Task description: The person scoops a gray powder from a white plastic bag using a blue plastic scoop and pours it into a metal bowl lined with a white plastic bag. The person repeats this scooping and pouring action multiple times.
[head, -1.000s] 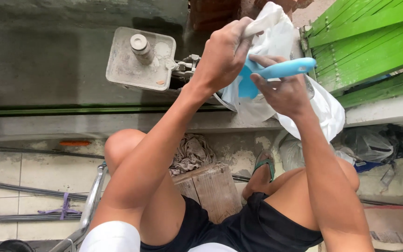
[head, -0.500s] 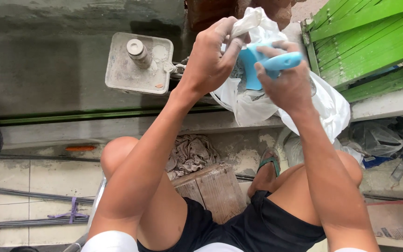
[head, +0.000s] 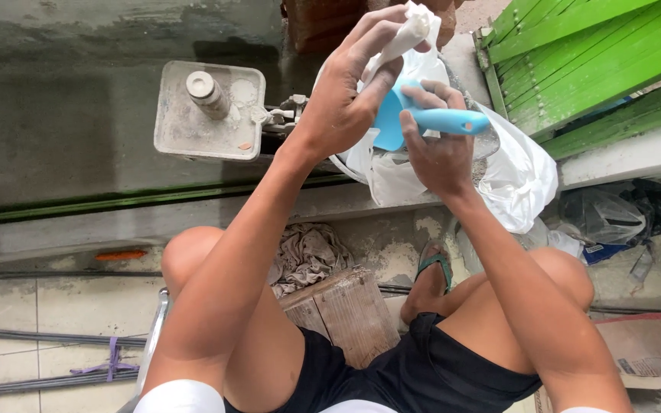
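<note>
At the far edge, the left hand [head: 346, 107] has lifted, pinching the white plastic bag's [head: 518, 180] twisted top, while the right hand [head: 437, 149] stays clamped around the blue plastic scoop [head: 430, 118].

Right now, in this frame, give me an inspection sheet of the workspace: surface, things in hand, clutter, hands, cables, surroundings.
Surface: concrete ledge, dusty, stained.
Things in hand: blue-handled tool; white plastic bag, its top pulled up.
Clutter: crumpled rag, wooden block, grey square base with a post, dark plastic bags.
Hands: left hand pinches the bag's top; right hand grips the tool's handle.
Cables: nothing seen; metal rods lie on the floor tiles.
Surroundings: green slatted panel, sandal on one foot.
</note>
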